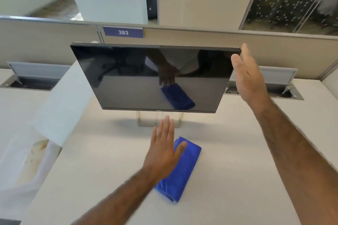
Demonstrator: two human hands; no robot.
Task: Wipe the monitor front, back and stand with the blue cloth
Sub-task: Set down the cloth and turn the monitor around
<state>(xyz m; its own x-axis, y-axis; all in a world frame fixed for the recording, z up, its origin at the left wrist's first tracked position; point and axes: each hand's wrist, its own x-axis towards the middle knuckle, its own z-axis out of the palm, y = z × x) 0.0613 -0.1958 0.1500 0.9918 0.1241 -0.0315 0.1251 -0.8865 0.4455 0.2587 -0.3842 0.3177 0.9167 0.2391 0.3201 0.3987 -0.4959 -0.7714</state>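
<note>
A black monitor (155, 76) stands mid-desk, its dark screen facing me and tilted back; its silver stand base (146, 121) shows just below the bottom bezel. A folded blue cloth (184, 170) lies flat on the desk in front of the stand. My left hand (162, 150) hovers flat over the cloth's left end, fingers spread, thumb resting over the cloth, holding nothing. My right hand (247, 76) is raised at the monitor's right edge, palm turned toward the screen, fingers straight. Whether it touches the bezel I cannot tell.
The desk (109, 160) is off-white. A grey partition with a purple "383" sign (123, 32) runs behind the monitor. Open cable trays (34, 80) sit in the desk at the back left and back right (281, 89). A white divider panel (62, 107) slants at the left.
</note>
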